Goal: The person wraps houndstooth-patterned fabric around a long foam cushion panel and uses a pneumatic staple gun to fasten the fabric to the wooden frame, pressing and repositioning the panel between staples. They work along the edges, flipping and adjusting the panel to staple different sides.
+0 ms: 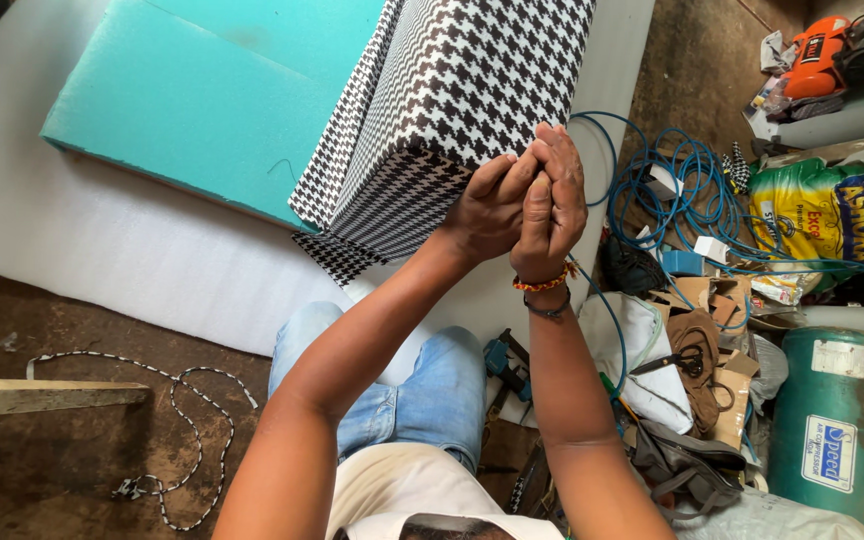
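Both hands meet at the near corner of a houndstooth-covered cushion [452, 100] — the left hand [487, 212] and the right hand [555, 200] are pressed together, fingers bunched at the fabric's edge; whether anything is pinched between them cannot be told. The cushion lies on a white foam sheet [102, 240] spread over the floor, touching a turquoise foam slab [192, 100] toward the sheet's far left corner. A loose flap of the patterned cloth hangs off the cushion's near edge. Off the sheet's right edge lie a blue hose [687, 185] in coils, scissors [677, 362] and a green compressor tank [837, 420] — a patterned cord [187, 420] trails on the bare floor at left.
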`<state>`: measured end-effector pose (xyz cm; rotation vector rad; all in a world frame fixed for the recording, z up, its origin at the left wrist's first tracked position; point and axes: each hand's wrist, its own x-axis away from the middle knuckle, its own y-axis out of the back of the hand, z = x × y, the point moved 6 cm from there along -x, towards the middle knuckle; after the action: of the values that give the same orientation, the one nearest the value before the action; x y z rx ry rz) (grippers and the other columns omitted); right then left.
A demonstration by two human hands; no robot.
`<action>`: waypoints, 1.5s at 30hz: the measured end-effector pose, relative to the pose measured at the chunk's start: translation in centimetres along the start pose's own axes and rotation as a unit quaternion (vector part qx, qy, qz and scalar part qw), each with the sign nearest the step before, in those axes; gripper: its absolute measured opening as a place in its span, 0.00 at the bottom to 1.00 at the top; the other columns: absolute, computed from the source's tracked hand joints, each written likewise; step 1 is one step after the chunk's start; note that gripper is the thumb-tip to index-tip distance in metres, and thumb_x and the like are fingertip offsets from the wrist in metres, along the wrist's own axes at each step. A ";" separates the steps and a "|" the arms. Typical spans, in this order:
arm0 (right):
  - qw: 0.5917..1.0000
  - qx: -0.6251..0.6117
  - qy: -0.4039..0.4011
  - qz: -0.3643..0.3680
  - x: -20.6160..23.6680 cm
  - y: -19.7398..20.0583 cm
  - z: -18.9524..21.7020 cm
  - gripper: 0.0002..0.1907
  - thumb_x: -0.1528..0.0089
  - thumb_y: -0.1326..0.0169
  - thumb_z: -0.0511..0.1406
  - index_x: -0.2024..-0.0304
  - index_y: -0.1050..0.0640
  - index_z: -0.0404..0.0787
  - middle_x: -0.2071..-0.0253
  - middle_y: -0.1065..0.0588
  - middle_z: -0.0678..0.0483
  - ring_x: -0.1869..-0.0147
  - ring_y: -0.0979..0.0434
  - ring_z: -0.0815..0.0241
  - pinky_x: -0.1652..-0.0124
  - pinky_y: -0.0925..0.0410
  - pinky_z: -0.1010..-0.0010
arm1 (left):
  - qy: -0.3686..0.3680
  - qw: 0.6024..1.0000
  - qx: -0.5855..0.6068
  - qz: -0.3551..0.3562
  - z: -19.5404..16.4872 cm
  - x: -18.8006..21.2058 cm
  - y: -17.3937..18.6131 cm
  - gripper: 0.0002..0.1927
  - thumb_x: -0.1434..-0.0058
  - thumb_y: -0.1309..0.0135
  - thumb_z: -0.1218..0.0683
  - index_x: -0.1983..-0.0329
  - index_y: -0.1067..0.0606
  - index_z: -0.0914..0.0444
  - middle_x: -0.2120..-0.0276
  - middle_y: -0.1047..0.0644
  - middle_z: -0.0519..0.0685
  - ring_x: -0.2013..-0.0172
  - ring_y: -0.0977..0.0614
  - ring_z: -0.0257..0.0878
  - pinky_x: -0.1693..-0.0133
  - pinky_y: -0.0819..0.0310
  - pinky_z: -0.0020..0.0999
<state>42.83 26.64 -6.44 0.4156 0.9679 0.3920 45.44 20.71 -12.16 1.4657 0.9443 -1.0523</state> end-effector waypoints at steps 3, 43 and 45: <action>1.000 -0.014 0.002 -0.007 0.1 0.0 -0.2 0.19 0.26 0.59 0.34 0.40 0.26 0.28 0.33 0.28 0.42 0.22 0.35 0.45 0.23 0.41 0.52 | -0.004 1.000 -0.008 0.011 -0.1 0.0 -0.1 0.16 0.24 0.57 0.50 0.44 0.24 0.63 0.43 0.25 0.50 0.36 0.31 0.43 0.35 0.43 0.43; 1.000 0.009 0.006 0.005 0.1 0.4 -0.4 0.19 0.25 0.60 0.35 0.40 0.25 0.31 0.33 0.28 0.43 0.22 0.35 0.43 0.24 0.42 0.52 | 0.014 1.000 0.013 0.015 -0.2 0.1 -0.1 0.15 0.23 0.56 0.51 0.44 0.24 0.63 0.43 0.25 0.49 0.35 0.31 0.42 0.34 0.44 0.43; 1.000 0.010 0.005 0.007 0.1 0.5 -0.4 0.18 0.25 0.59 0.35 0.39 0.25 0.32 0.33 0.28 0.44 0.22 0.35 0.44 0.24 0.42 0.52 | 0.018 0.999 0.030 0.019 -0.1 0.0 -0.1 0.15 0.24 0.55 0.50 0.44 0.24 0.63 0.44 0.25 0.49 0.35 0.30 0.43 0.35 0.44 0.43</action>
<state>42.44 27.14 -6.47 0.4396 0.9801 0.3978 45.34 20.81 -12.15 1.5520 0.9133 -1.0367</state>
